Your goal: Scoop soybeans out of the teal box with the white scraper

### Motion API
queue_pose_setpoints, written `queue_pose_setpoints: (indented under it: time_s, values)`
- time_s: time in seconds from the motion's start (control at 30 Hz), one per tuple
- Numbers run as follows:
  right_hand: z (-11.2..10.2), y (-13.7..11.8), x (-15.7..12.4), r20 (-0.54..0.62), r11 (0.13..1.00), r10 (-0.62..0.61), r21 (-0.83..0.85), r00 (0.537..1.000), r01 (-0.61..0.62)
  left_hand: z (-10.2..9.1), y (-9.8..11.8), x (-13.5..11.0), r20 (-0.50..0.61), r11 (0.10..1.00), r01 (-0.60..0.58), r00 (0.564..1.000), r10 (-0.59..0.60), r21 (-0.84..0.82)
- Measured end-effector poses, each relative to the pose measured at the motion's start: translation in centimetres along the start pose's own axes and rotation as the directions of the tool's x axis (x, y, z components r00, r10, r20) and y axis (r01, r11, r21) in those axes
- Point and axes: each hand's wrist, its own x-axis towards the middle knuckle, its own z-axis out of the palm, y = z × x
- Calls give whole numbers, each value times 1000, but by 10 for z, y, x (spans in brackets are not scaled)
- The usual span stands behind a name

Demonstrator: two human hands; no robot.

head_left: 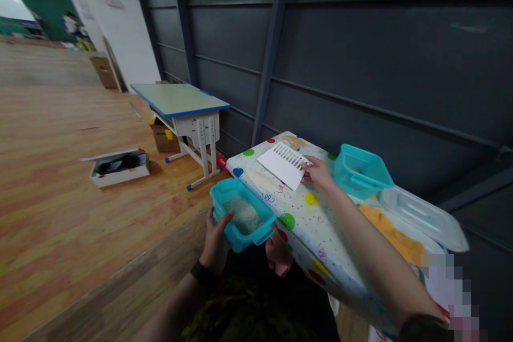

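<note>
The left hand (216,240) had its fingers curled half open around a blue-green plastic tub (236,239) of white grains (244,214). Next, on or just over the spotty white tabletop (298,211), a slotted flat white card (284,171) was pinched by the right hand (318,172). A second blue-green plastic tub (351,184) sat farther right.

A pale-green rectangular desk (180,97) with blue edging stands left of centre. A long white open carton (124,173) rests on the wood-patterned floor (48,171), left. Brown cardboard box (102,72): upper left. Dark-grey ribbed wall (360,48): upper right.
</note>
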Motion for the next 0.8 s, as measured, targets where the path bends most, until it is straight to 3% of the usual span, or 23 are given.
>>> queue_pose_setpoints:
  time_s: [0.13,0.27,0.47,0.8]
  values:
    - [-24,8,-13,-207,998,-31,49,978,42,1,0,1,-2,1000,7,1000,-7,-17]
    - [-40,28,-34,-262,1000,-16,-19,965,11,5,3,0,36,999,-25,999,26,-22]
    - [-41,40,-63,-171,1000,18,-1,985,-18,8,2,-3,-10,999,-42,999,42,5]
    - [-31,50,-120,76,997,-1,76,997,-5,7,-7,-2,23,999,-39,999,40,-26]
